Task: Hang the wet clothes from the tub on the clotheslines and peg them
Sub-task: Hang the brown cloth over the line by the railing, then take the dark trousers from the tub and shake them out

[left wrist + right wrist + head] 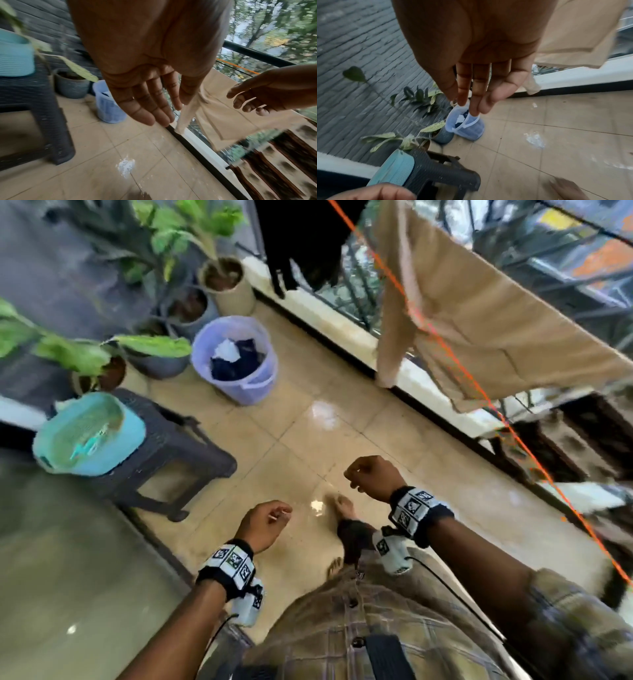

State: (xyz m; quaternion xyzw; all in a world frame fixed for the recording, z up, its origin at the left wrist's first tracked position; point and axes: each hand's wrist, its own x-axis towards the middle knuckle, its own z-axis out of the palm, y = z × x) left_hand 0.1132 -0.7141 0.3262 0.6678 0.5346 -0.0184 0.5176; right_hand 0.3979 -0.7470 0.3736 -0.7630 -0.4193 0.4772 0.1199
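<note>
A lavender tub (pixel 255 392) stands on the tiled floor by the plant pots, with dark blue and white clothes (pixel 236 359) in it. It also shows in both wrist views, tub (pixel 108 108) and tub (pixel 471 131). An orange clothesline (pixel 455 361) runs from top centre to bottom right. A beige garment (pixel 479 320) hangs over it, and a black garment (pixel 301 241) hangs further back. My left hand (pixel 270 518) and right hand (pixel 363 474) hover low over the floor, both empty. In the wrist views, the fingers (pixel 150 102) and fingers (pixel 476 89) are straight and relaxed.
A teal basket (pixel 126 436) holding teal pegs (pixel 89 445) sits on a dark wicker stool (pixel 178 446) at the left. Several potted plants (pixel 222 278) line the grey wall. A dark railing (pixel 254 54) and white kerb (pixel 342 326) edge the balcony at the right. My bare feet (pixel 342 505) are below.
</note>
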